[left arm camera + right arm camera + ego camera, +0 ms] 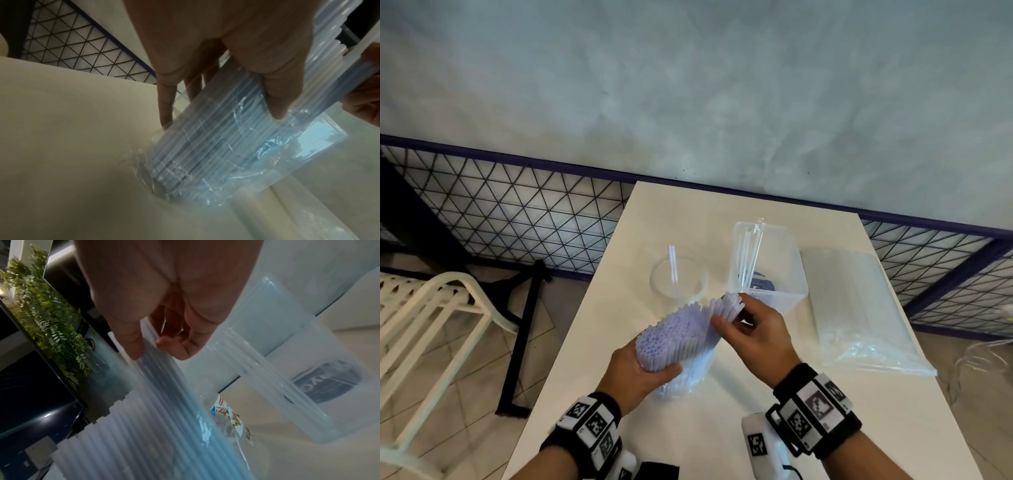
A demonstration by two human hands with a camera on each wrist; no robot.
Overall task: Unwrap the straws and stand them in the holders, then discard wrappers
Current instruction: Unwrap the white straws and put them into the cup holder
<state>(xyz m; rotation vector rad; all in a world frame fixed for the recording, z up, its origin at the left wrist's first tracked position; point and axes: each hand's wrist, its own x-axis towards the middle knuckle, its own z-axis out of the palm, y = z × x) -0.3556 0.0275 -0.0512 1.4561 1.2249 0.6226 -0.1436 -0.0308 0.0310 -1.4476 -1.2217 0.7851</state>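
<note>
A thick bundle of pale translucent straws [678, 337] stands tilted on the white table [722, 428], its lower end still in a clear plastic wrapper [205, 183]. My left hand [640, 370] grips the bundle [222, 123] around its middle. My right hand [750, 323] pinches a few straws [152, 360] at the bundle's top right, fanned away from the rest. Behind stand a round clear glass holder [678, 279] with one straw and a square clear plastic holder [768, 265] with a few straws [273, 381].
A large clear plastic bag [859, 308] lies flat at the table's right. A wire-mesh fence [510, 209] runs behind the table and a white chair [431, 329] stands at the left. A labelled item [228, 417] shows through the glass.
</note>
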